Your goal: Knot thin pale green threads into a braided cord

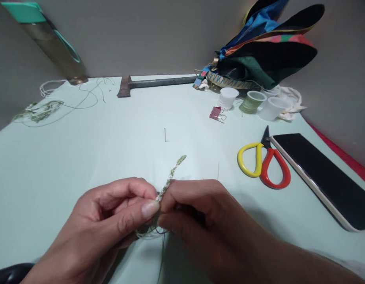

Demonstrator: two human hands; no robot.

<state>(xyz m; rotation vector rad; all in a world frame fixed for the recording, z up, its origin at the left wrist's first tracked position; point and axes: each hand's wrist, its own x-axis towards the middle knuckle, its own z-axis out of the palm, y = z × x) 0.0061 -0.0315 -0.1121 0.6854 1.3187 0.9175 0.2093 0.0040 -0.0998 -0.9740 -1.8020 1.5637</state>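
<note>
On my feed, the left thumb (149,209) and forefinger (141,187) pinch the lower end of the braid (170,177), which points up and to the right at lower centre of the frame, its tip clear of the table. The right fingers (182,193) curl together and press in just beside that pinch; the right hand's back blocks my view, so I cannot tell exactly which fingers grip. The left hand (93,225) and right hand (208,225) nearly touch. A pale loop (146,233) shows below them, and a dark thread (162,252) hangs toward the bottom edge.

A small pin (165,135) stands above the braid on the pale green table (81,157). To the right lie scissors (261,163) with yellow and red handles, just beside a phone (318,179). Farther up are a binder clip (215,113), a white spool (228,98), a green spool (252,101), and a clear cup (274,108). Along the top edge of the table lies a rusty hatchet (161,82), and a fabric bundle (265,51) sits at upper right. Loose cord (40,111) lies at upper left.
</note>
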